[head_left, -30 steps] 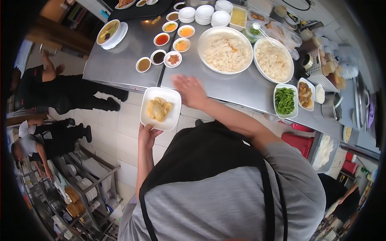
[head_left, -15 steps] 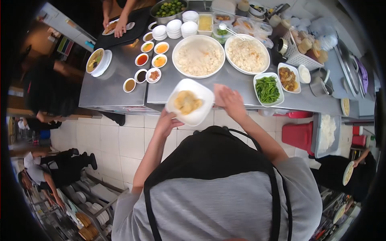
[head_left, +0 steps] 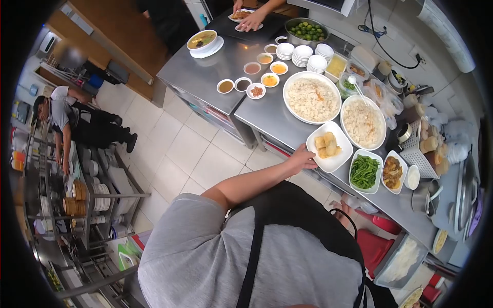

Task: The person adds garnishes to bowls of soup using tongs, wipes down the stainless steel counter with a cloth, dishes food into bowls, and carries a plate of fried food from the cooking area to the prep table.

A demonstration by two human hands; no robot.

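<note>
My left hand [head_left: 302, 158] grips the near left edge of a white square bowl [head_left: 343, 153]. Pieces of pale golden food [head_left: 327, 145] lie in its middle. The bowl is at the counter's front edge, close to two large white bowls of rice [head_left: 312, 96] [head_left: 363, 122]; whether it rests on the counter I cannot tell. Low beside my apron, below the counter edge, is my right hand [head_left: 345, 208], partly hidden and blurred, so its fingers are unclear. Just right of the held bowl stands a white dish of green vegetables [head_left: 365, 172], beside a dish of brown stewed food [head_left: 393, 173].
Small sauce dishes [head_left: 251, 68] and stacked white saucers [head_left: 302, 54] line the steel counter [head_left: 205, 77]. A soup bowl [head_left: 202, 39] stands far left. Another person's hands [head_left: 251, 20] work over a plate at the back. A red bin [head_left: 371, 247] is below the counter.
The view has turned, and the counter now runs diagonally. My left hand has brought the bowl close to the rice and vegetables. My right hand has dropped from the counter edge to my apron.
</note>
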